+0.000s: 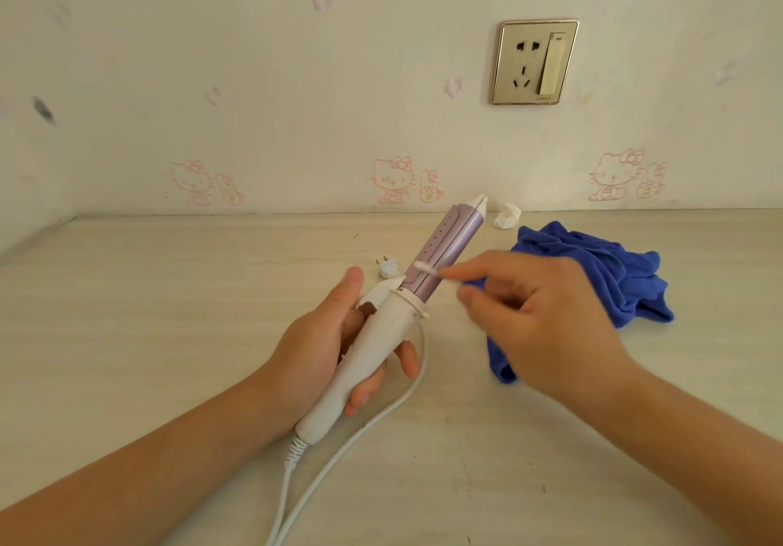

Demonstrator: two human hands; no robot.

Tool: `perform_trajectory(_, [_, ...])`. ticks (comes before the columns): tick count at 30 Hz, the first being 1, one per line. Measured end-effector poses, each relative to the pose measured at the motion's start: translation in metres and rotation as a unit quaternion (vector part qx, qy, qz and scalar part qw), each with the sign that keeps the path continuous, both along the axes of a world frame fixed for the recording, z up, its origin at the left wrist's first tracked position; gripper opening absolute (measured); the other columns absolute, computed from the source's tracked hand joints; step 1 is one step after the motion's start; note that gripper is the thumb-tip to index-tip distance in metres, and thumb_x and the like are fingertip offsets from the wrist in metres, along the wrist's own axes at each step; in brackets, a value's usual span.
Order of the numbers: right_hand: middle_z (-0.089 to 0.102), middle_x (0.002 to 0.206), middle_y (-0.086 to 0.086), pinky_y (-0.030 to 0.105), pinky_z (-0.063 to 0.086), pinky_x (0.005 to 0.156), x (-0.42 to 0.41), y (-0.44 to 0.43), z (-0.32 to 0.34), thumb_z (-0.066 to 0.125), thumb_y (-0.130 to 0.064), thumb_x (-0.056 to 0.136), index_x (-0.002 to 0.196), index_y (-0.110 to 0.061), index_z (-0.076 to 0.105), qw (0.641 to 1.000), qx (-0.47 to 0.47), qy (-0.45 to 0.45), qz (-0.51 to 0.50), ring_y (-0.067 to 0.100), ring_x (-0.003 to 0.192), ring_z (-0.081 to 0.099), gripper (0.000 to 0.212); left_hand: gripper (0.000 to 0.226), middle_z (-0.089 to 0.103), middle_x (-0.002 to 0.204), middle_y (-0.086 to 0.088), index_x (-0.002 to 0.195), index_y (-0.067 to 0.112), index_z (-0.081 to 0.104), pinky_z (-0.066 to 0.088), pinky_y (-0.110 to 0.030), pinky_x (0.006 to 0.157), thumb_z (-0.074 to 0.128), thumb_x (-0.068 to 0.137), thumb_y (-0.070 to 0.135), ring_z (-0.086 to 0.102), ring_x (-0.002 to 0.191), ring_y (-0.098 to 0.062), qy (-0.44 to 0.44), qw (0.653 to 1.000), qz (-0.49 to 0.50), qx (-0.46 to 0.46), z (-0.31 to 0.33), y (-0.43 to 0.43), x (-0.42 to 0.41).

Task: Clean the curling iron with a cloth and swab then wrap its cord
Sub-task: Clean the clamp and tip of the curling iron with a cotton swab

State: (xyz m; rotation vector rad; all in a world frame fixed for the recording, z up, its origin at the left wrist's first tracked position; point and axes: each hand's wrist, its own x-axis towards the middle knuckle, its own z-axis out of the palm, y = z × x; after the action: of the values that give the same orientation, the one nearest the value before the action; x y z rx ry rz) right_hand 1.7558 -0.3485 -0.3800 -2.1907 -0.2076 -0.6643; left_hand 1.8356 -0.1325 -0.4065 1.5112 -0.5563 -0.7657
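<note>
My left hand [326, 346] grips the white handle of the curling iron [381, 325], which points up and to the right. Its lilac barrel [449, 244] ends in a white tip. My right hand [546, 316] pinches a cotton swab [428, 268], whose white tip touches the lower part of the barrel. The white cord [339, 452] runs from the handle's base in a loop across the table, and its plug [387, 268] lies just behind my left thumb. A crumpled blue cloth [610, 274] lies on the table, partly behind my right hand.
A small crumpled white tissue [507, 215] rests by the wall near the barrel's tip. The pale wooden table [169, 291] meets a wall with cartoon-cat wallpaper. A gold-framed wall socket with a switch [534, 61] sits above.
</note>
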Motion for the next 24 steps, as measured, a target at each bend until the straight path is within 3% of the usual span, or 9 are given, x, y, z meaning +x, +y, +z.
perform_trajectory(3, [0.046, 0.044, -0.008, 0.013, 0.035, 0.046, -0.004, 0.005, -0.001, 0.069, -0.009, 0.094, 0.102, -0.034, 0.079, 0.999, -0.024, 0.002, 0.027, 0.007, 0.04, 0.039, 0.027, 0.084, 0.066, 0.08, -0.029, 0.116, 0.005, 0.072, 0.041, -0.024, 0.043, 0.021, 0.1, 0.069, 0.043, 0.036, -0.017, 0.016, 0.999, 0.006, -0.026, 0.003, 0.001, -0.003])
perform_trajectory(7, [0.037, 0.04, -0.012, 0.008, 0.029, 0.044, 0.011, -0.02, 0.006, 0.066, -0.002, 0.096, 0.101, -0.022, 0.08, 0.997, 0.066, -0.011, -0.048, 0.006, 0.037, 0.032, 0.025, 0.071, 0.062, 0.076, -0.015, 0.117, 0.0, 0.068, 0.041, -0.024, 0.041, 0.036, 0.1, 0.061, 0.045, 0.039, -0.016, 0.053, 0.998, 0.007, -0.044, 0.006, -0.001, -0.005])
perform_trajectory(10, [0.04, 0.041, -0.013, 0.01, 0.032, 0.045, 0.003, -0.005, 0.002, 0.068, -0.004, 0.094, 0.102, -0.025, 0.08, 0.999, 0.027, -0.012, -0.011, 0.006, 0.038, 0.036, 0.025, 0.071, 0.058, 0.071, -0.014, 0.11, -0.006, 0.065, 0.04, -0.024, 0.038, 0.044, 0.096, 0.06, 0.045, 0.038, -0.017, 0.089, 0.994, 0.013, -0.06, 0.008, 0.0, -0.006])
perform_trajectory(13, [0.047, 0.045, -0.01, 0.012, 0.036, 0.046, -0.005, 0.008, -0.003, 0.071, -0.009, 0.093, 0.099, -0.033, 0.079, 0.999, -0.018, 0.0, 0.027, 0.007, 0.04, 0.042, 0.027, 0.067, 0.056, 0.072, -0.013, 0.105, 0.0, 0.065, 0.039, -0.024, 0.039, 0.045, 0.09, 0.062, 0.044, 0.039, -0.018, 0.091, 0.993, 0.016, -0.069, 0.008, 0.0, -0.006])
perform_trajectory(19, [0.038, 0.042, -0.012, 0.007, 0.029, 0.045, 0.01, -0.019, 0.006, 0.067, -0.004, 0.095, 0.094, -0.023, 0.079, 0.997, 0.07, -0.014, -0.036, 0.006, 0.038, 0.033, 0.022, 0.066, 0.056, 0.077, -0.011, 0.107, 0.002, 0.067, 0.04, -0.025, 0.044, 0.047, 0.092, 0.063, 0.046, 0.044, -0.019, 0.065, 0.995, 0.004, -0.071, 0.007, 0.002, -0.002])
perform_trajectory(24, [0.038, 0.042, -0.01, 0.011, 0.033, 0.046, 0.013, -0.026, 0.008, 0.067, -0.005, 0.096, 0.095, -0.023, 0.078, 0.992, 0.098, -0.023, -0.07, 0.008, 0.039, 0.033, 0.022, 0.062, 0.059, 0.084, -0.014, 0.105, 0.007, 0.063, 0.048, -0.027, 0.048, 0.069, 0.083, 0.065, 0.053, 0.049, -0.02, 0.062, 0.993, -0.038, -0.093, 0.006, 0.002, 0.0])
